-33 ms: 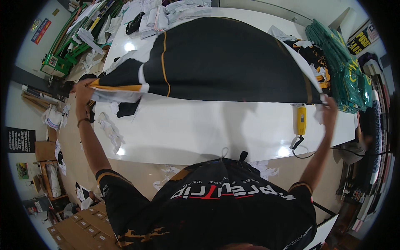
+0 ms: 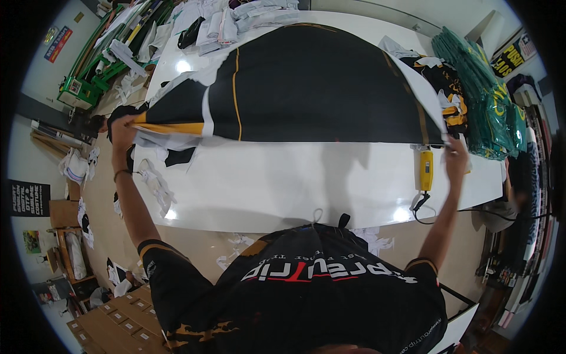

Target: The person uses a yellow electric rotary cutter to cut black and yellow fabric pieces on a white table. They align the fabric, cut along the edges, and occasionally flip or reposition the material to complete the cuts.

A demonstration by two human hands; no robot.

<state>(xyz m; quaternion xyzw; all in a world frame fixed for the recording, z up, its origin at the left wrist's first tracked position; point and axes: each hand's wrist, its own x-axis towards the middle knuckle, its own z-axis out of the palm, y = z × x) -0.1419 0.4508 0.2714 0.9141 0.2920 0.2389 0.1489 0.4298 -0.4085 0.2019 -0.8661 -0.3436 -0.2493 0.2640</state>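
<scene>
Over the white desk (image 2: 283,183), you are pinching the black fabric (image 2: 312,82) in left hand (image 2: 122,131) and right hand (image 2: 455,154) grips; keeping it evenly taut seems wise.

Fabric sheet (image 2: 318,82) across table (image 2: 283,183); cutting tool (image 2: 425,170) at its right end.

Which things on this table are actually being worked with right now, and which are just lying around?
In hand:
- left hand and right hand, each gripping an end of the wide black printed sheet
- white table under it

Lying about:
- yellow hand tool with its cord, by the right hand
- stack of green fabric
- white paper scraps at the table's left edge
</scene>
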